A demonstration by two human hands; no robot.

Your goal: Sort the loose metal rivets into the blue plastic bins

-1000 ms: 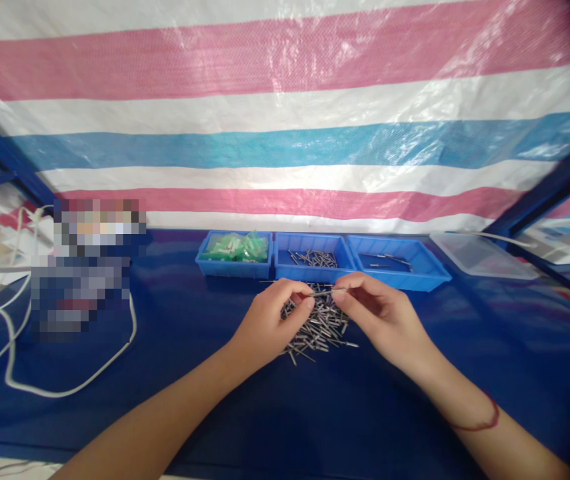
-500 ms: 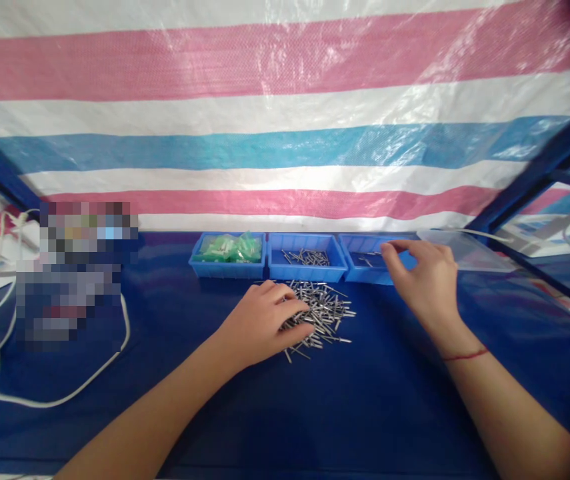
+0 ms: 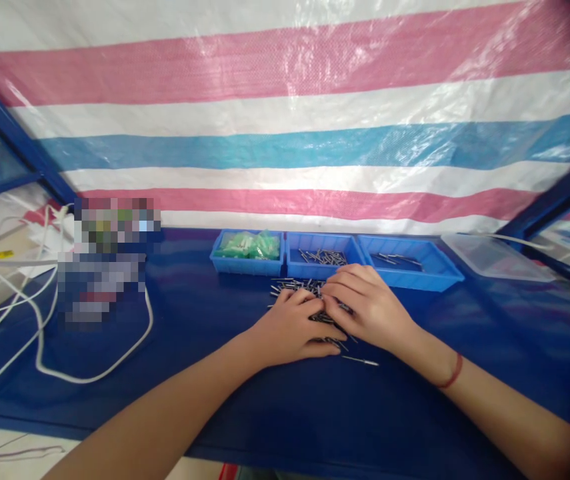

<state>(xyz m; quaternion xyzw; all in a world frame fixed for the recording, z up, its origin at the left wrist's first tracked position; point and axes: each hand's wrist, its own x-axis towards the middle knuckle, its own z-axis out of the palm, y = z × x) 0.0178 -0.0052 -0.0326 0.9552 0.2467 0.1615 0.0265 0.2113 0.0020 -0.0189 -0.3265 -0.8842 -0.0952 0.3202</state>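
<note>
A heap of metal pop rivets [image 3: 297,287] lies on the blue tabletop in front of the bins, mostly covered by my hands. My left hand [image 3: 295,330] rests on the heap's near left side, fingers apart, gripping nothing visible. From the right, my right hand [image 3: 369,307] reaches over the heap. Its fingers extend over the rivets and meet the left hand's fingertips; nothing shows held in it. One stray rivet [image 3: 361,361] lies nearer to me. Behind the heap, the middle blue bin [image 3: 322,270] contains many rivets, while the right blue bin [image 3: 415,277] has several longer-looking ones.
The left blue bin [image 3: 247,266] holds green-and-clear plastic packets [image 3: 249,245]. A translucent plastic lid [image 3: 499,257] lies at the right. White cables [image 3: 89,380] loop across the left side beside a blurred-out area. A striped plastic sheet [image 3: 285,150] hangs behind the bins.
My right hand has moved from above the right bin left and down to the rivet heap. My left hand stays on the heap. The view has shifted slightly.
</note>
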